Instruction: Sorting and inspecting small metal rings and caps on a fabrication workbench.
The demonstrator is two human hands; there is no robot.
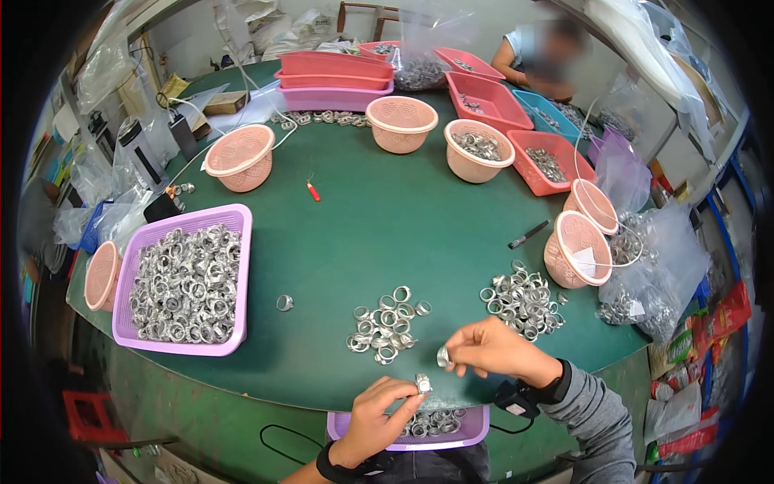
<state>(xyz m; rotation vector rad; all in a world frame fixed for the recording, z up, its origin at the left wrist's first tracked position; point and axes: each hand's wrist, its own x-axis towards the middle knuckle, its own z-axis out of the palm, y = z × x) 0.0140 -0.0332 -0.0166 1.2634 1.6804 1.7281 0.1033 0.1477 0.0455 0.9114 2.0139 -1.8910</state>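
Observation:
My left hand pinches a silver metal ring between thumb and fingertips, just above the near edge of the green table. A second metal ring is gripped in the fingertips of my right hand, slightly higher and to the right. Beyond the left hand lies a loose pile of rings. A bigger heap of rings sits past my right hand. One single ring rests apart at the left. Below the table edge, a purple tray with rings is at my lap, partly hidden by my left hand.
At the left stands a purple basket full of rings. Pink baskets line the far side, with stacked trays behind. A black marker and a red-handled tool lie on the table. Another person sits far right.

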